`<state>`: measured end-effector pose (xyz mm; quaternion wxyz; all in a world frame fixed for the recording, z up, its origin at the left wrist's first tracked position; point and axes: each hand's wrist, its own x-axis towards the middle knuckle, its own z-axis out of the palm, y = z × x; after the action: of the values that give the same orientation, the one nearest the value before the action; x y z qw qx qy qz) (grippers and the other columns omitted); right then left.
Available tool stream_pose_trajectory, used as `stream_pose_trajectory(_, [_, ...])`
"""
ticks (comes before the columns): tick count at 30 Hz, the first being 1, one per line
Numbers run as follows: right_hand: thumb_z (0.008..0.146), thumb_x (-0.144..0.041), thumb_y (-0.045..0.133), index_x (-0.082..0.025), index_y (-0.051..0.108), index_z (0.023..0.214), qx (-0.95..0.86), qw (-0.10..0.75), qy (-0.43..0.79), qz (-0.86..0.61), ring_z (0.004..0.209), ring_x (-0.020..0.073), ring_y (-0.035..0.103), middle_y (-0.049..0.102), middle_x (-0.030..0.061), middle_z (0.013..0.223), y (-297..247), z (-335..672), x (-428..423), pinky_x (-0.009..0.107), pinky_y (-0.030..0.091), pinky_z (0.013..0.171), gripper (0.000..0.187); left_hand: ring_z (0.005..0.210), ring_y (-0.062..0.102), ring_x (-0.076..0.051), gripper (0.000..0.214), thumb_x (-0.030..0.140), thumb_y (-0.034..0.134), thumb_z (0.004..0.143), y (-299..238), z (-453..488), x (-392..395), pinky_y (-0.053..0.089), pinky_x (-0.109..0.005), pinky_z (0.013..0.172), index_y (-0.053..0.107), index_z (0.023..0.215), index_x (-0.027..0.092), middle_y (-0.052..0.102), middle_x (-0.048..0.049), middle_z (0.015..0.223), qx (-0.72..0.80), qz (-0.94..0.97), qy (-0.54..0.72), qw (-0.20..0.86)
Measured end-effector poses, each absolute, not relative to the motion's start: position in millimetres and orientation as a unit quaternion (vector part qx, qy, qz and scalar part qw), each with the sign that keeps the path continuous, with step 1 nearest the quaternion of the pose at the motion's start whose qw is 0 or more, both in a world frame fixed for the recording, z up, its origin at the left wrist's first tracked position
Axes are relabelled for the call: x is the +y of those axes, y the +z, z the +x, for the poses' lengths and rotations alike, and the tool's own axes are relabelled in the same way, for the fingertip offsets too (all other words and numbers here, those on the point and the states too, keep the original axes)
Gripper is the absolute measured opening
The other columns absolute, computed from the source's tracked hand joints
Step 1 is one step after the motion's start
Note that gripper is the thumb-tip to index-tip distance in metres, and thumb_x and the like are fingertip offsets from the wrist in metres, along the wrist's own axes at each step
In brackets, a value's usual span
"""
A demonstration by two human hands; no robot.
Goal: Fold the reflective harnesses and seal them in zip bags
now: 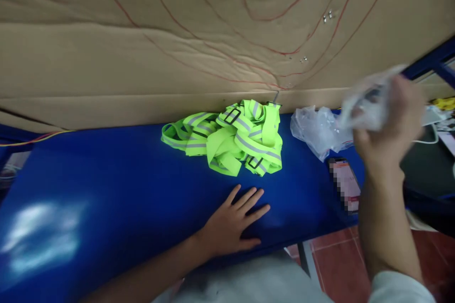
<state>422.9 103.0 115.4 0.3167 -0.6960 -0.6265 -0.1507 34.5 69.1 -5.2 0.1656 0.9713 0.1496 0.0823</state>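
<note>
My left hand (232, 222) lies flat on the blue table (117, 189), its fingers spread, just in front of a heap of neon-yellow reflective straps (245, 135). Grey stripes and black buckles show on the straps. Up at the right, my right hand (394, 118) is raised and blurred, its fingers closed round a clear plastic bag (368, 104). Something dark shows inside that bag, too smeared to name. Below and left of this hand, another crumpled clear plastic bag (316, 128) rests on the table.
A phone (344, 184) lies near the table's front right edge. Brown cardboard (142, 66) with red curved lines stands along the back. A metal hook (276, 96) sticks out above the straps. Farther right are a blue frame bar (432, 59) and several small items.
</note>
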Motion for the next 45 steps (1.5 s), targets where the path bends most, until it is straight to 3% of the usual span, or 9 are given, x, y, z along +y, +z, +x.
stream_pose_trajectory(2, [0.086,-0.053,0.074,-0.021,0.046,0.155,-0.674,0.234,-0.083,-0.696,0.150,0.0429,0.040,0.046,0.0212,0.159,103.6,439.5,144.1,0.064,0.026,0.124,0.081,0.155,0.034,-0.034,0.077,0.065,0.053,0.097,-6.5,36.9,68.6,0.023,-0.061,0.126,0.034,0.162,0.028,0.028,-0.0145,0.171,0.148,0.970,0.083,0.173])
stream_pose_trajectory(5, [0.075,-0.064,0.080,-0.012,0.065,0.132,-0.663,0.170,0.085,-0.724,0.143,0.0409,0.050,0.064,0.0239,0.136,64.1,440.4,183.1,0.059,0.039,0.117,0.078,0.157,0.033,-0.034,0.074,0.065,0.050,0.099,-8.6,36.0,67.8,0.020,-0.060,0.127,0.036,0.162,0.027,0.028,-0.0147,0.171,0.148,0.968,0.097,0.176])
stream_pose_trajectory(9, [0.060,-0.061,0.090,-0.019,0.067,0.133,-0.660,0.123,0.081,-0.736,0.146,0.0519,0.043,0.060,0.0244,0.143,58.6,435.5,183.2,0.078,0.024,0.118,0.088,0.158,0.029,-0.033,0.074,0.068,0.042,0.101,-14.1,32.8,68.3,0.016,-0.061,0.128,0.037,0.161,0.026,0.028,-0.0157,0.171,0.139,0.967,0.112,0.182])
stream_pose_trajectory(12, [0.073,-0.071,0.076,-0.023,0.055,0.149,-0.654,0.120,0.021,-0.746,0.150,0.0534,0.035,0.049,0.0227,0.156,102.7,415.7,171.8,0.082,0.009,0.121,0.092,0.159,0.027,-0.032,0.074,0.068,0.039,0.101,-17.1,31.7,68.8,0.013,-0.060,0.129,0.036,0.162,0.025,0.027,-0.0157,0.171,0.136,0.967,0.114,0.182])
stream_pose_trajectory(16, [0.098,-0.070,0.044,-0.036,0.037,0.160,-0.697,0.166,0.014,-0.697,0.146,0.0368,0.049,0.049,0.0046,0.159,136.2,338.6,181.6,0.059,0.040,0.122,0.071,0.159,0.027,-0.033,0.075,0.069,0.037,0.101,-16.8,31.7,68.7,0.013,-0.061,0.129,0.035,0.162,0.025,0.026,-0.0157,0.172,0.134,0.969,0.111,0.177])
stream_pose_trajectory(20, [0.095,-0.055,0.065,-0.019,0.033,0.163,-0.749,0.057,0.101,-0.653,0.144,0.0390,0.048,0.046,0.0196,0.160,100.8,250.5,213.1,0.055,0.043,0.117,0.084,0.158,0.030,-0.033,0.074,0.069,0.038,0.101,-15.6,31.9,67.8,0.017,-0.062,0.128,0.037,0.161,0.026,0.029,-0.0160,0.170,0.135,0.971,0.107,0.164])
stream_pose_trajectory(32, [0.108,-0.047,0.037,-0.027,0.058,0.139,-0.768,0.113,0.087,-0.624,0.109,0.0293,0.070,0.069,0.0109,0.130,76.0,140.2,223.2,0.042,0.056,0.090,0.042,0.150,0.040,-0.024,0.038,0.040,0.050,0.105,13.1,33.1,70.6,0.001,-0.058,0.131,0.063,0.138,0.027,0.057,-0.0062,0.153,0.185,0.963,0.171,-0.096])
stream_pose_trajectory(38, [0.105,-0.055,0.042,-0.021,0.072,0.116,-0.688,0.272,0.024,-0.673,0.099,0.0338,0.073,0.076,0.0105,0.102,109.9,229.2,214.9,0.047,0.057,0.088,0.046,0.133,0.059,-0.036,0.057,0.043,0.074,0.088,53.4,-55.7,85.1,0.022,-0.066,0.124,0.059,0.142,0.028,0.059,-0.0141,0.148,0.455,0.831,0.268,-0.176])
stream_pose_trajectory(45, [0.105,-0.048,0.043,-0.022,0.059,0.144,-0.699,0.354,0.026,-0.621,0.139,0.0260,0.053,0.060,0.0118,0.143,54.5,322.1,184.2,0.046,0.042,0.122,0.049,0.153,0.032,-0.049,0.089,0.061,0.068,0.087,6.9,-125.4,81.2,0.033,-0.070,0.120,0.036,0.160,0.022,0.031,-0.0208,0.166,0.619,0.745,0.248,0.014])
